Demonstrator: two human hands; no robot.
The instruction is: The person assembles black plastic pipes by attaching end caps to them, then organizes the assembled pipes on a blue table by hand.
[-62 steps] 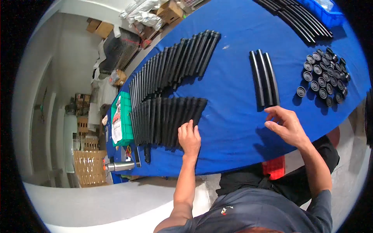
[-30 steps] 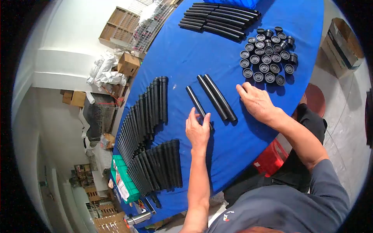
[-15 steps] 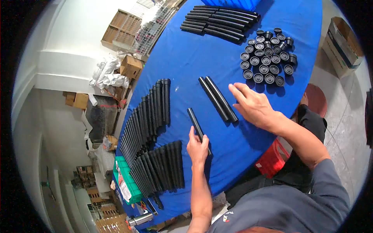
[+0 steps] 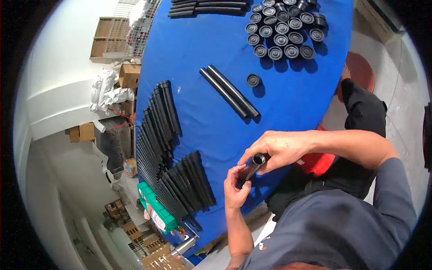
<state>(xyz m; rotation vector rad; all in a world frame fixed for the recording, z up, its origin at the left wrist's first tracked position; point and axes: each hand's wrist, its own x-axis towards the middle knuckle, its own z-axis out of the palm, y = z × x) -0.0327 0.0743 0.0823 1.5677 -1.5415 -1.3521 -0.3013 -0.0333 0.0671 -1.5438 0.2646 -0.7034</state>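
Note:
Close to my body, my left hand is wrapped round the lower part of a black tube, whose open end points up. The fingers of my right hand are around the tube near that open end. Two black tubes lie side by side on the blue cloth beyond my hands. A single black cap rests just right of them. Farther off is a cluster of round black caps.
Fanned rows of black tubes lie at the left on the blue table, beside a green box. More black tubes are at the far edge. A red stool stands right, a red container below the table edge.
My right hand has moved down to the tube in my left hand, which is now tilted with its opening up. A single cap now sits near the two tubes. The camera view has shifted.

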